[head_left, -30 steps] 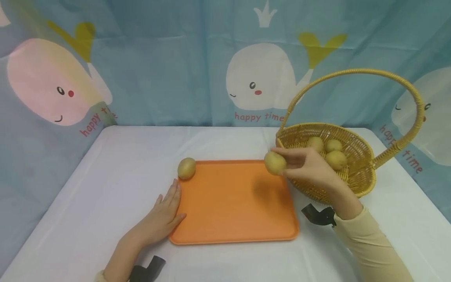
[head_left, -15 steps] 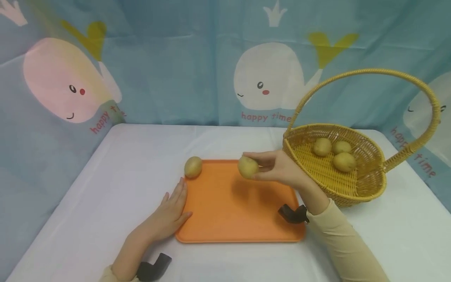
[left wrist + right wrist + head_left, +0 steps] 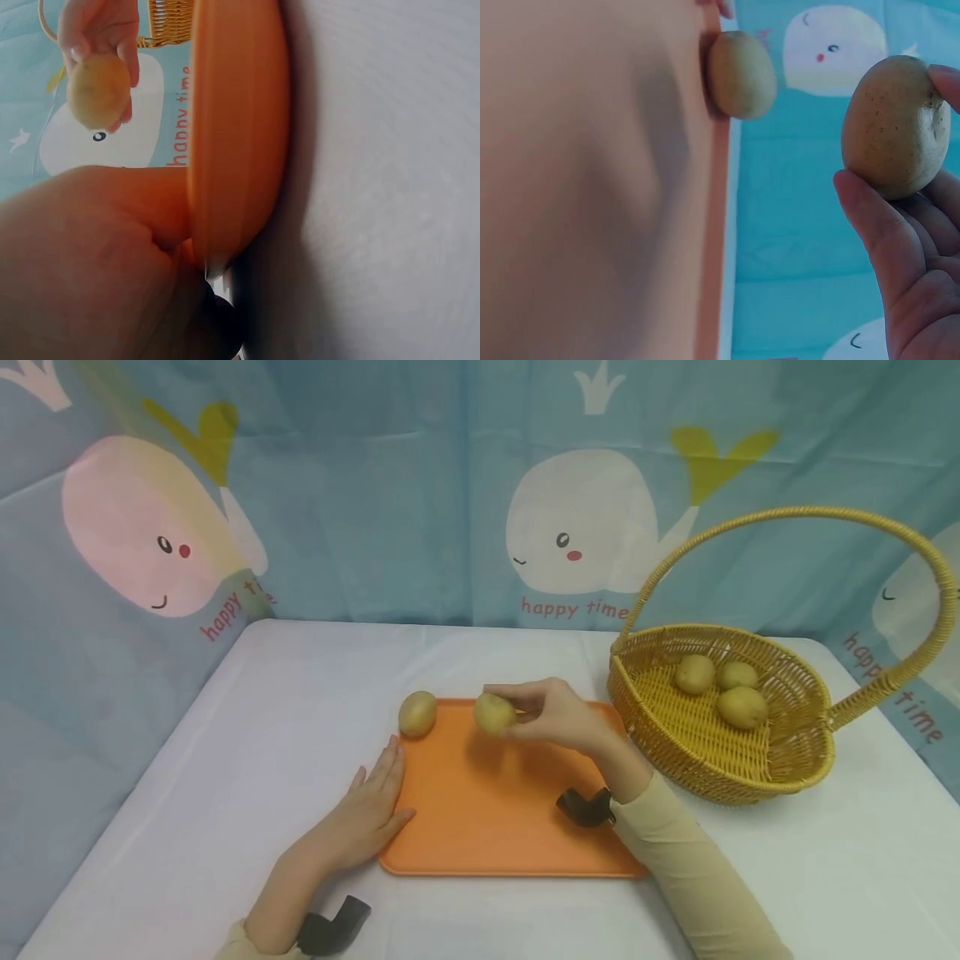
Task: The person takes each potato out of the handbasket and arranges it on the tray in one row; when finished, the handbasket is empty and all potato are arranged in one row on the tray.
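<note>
With the right hand (image 3: pixel 558 714) I grip a potato (image 3: pixel 492 713) between thumb and fingertips, raised above the far part of the orange tray (image 3: pixel 450 827); its shadow falls on the tray surface. I judge the step in hand to be a carry across the tray. Apply light, even pressure on opposite sides, since the rounded body could roll out of a narrow pinch. Allow clearance over the rim, and lower fully before release.

Pose: the right forearm (image 3: pixel 686 860) crosses the tray's right side from the lower right, with the fingers directed left. The left hand (image 3: pixel 363 814) holds nothing; its straight fingers lie along the tray's left edge, which I read as bracing. Just beyond them, a second potato (image 3: pixel 417 714) sits at the far left corner. The wicker basket (image 3: pixel 667 752), to the right, contains three potatoes (image 3: pixel 742 707).
</note>
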{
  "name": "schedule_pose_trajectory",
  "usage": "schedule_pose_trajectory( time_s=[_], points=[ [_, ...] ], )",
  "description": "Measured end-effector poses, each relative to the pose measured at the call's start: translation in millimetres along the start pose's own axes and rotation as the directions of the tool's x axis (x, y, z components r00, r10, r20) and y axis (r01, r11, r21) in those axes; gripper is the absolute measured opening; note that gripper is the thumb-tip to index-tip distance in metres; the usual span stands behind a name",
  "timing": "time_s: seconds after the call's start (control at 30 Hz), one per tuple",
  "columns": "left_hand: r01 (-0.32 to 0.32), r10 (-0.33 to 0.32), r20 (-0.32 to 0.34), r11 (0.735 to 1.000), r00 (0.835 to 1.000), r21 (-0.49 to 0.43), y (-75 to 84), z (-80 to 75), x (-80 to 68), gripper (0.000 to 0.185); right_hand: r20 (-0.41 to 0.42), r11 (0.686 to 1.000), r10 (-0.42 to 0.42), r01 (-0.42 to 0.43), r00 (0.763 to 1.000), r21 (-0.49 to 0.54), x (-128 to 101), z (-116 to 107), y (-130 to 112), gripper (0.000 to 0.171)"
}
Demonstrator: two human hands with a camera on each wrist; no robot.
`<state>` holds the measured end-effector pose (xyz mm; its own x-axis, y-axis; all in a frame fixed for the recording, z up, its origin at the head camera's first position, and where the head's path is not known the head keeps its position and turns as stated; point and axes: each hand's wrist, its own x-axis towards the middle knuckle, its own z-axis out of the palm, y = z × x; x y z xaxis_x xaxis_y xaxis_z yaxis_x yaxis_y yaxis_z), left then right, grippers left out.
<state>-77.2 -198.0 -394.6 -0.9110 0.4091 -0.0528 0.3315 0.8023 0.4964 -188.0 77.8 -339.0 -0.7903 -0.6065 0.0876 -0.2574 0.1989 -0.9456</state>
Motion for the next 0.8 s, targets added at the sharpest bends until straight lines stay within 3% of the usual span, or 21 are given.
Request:
schedule_pose_trajectory(
  time_s=[0.23, 0.47, 0.8],
  points=[
    [0.004, -0.004, 0.002, 1.000, 1.000, 0.006, 1.5, -1.2, 0.3, 0.076, -0.010, 1.000, 0.020, -0.020, 1.000, -0.004, 15.3, 4.9, 10.9, 0.054],
    [0.016, -0.016, 0.016, 1.000, 1.000, -0.009, 2.1, -2.0, -0.1, 0.076, -0.039, 0.992, 0.069, -0.073, 0.997, -0.107, 35.0, 15.1, 16.5, 0.053],
    [0.004, -0.004, 0.004, 1.000, 1.000, -0.001, 0.5, -0.9, 0.5, 0.075, 0.006, 0.987, 0.111, -0.110, 0.994, -0.113, 57.9, 29.1, 26.2, 0.050]
  ],
)
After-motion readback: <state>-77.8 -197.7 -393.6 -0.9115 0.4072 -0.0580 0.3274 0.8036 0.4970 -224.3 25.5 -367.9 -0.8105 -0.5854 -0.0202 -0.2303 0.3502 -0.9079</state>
